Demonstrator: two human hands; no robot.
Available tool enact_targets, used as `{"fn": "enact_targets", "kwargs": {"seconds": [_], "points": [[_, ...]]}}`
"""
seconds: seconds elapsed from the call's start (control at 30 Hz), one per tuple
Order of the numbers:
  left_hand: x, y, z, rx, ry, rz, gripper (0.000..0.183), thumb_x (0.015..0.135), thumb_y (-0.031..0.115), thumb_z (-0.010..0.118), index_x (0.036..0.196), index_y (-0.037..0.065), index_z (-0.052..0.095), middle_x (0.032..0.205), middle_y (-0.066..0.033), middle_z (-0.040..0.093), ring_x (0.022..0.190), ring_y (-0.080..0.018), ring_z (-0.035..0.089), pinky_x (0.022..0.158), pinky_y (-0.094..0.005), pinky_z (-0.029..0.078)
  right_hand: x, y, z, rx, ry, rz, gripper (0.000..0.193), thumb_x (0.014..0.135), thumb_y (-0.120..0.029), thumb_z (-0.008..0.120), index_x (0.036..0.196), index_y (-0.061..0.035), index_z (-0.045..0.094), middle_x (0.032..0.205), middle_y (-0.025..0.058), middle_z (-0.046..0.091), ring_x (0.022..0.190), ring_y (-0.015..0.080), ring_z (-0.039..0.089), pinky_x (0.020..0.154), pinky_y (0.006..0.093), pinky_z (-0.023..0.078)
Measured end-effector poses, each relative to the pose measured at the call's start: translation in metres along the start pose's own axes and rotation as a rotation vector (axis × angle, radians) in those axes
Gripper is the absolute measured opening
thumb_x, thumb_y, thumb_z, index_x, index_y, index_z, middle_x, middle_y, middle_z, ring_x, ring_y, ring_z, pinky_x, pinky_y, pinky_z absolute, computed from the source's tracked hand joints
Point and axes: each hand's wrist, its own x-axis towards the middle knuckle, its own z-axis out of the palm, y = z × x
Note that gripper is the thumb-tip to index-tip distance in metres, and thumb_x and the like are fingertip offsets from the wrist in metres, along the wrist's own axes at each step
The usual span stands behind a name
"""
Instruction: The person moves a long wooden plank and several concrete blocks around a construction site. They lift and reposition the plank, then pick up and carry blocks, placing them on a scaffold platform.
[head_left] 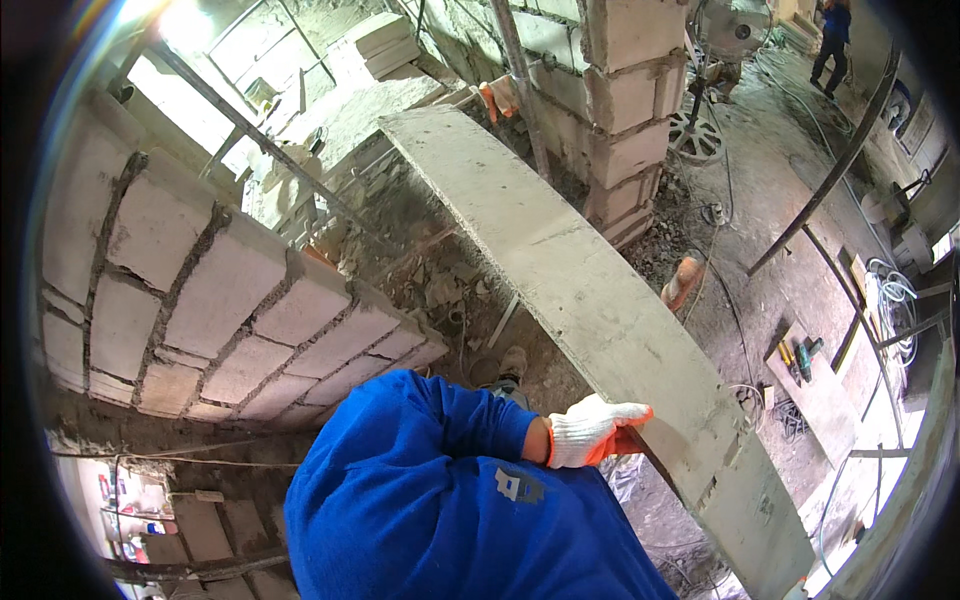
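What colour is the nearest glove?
The glove is white with orange areas, seen best in the head view.

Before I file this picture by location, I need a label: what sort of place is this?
Probably a building under construction or renovation: a bare block wall shows rough mortar joints, loose rubble lies beside it, and a long pale board slants across the view.

We see a block wall (235,305) left of the grip — rough floor (755,235) right of it, bright light (186,28) far ahead-left.
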Motion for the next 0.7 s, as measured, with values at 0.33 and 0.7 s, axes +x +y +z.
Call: {"fn": "enact_targets", "kwargs": {"seconds": [0.33,0.7], "points": [[0.019,-0.029,-0.002,-0.031,0.055,-0.101,0.022,0.092,0.02,0.074,0.105,0.005,0.065,0.102,-0.0077,0.07,0.094,-0.0224,0.069,0.089,-0.041,0.057,-0.004,0.008,-0.011,-0.111,0.054,0.038,0.066,0.097,-0.055,0.044,0.128,0.0,0.063,0.125,0.025,0.065,0.116,0.0383,0.062,0.1,0.0458,0.048],[0.136,-0.008,-0.15,-0.111,0.128,-0.113,0.019,0.095,0.023,0.065,0.106,0.007,0.066,0.106,-0.0099,0.072,0.097,-0.0264,0.07,0.091,-0.0468,0.055,-0.076,-0.068,0.065,-0.128,-0.02,0.064,0.063,0.099,-0.052,0.041,0.123,0.0009,0.066,0.121,0.0228,0.068,0.114,0.0404,0.064,0.101,0.0458,0.049]]}}
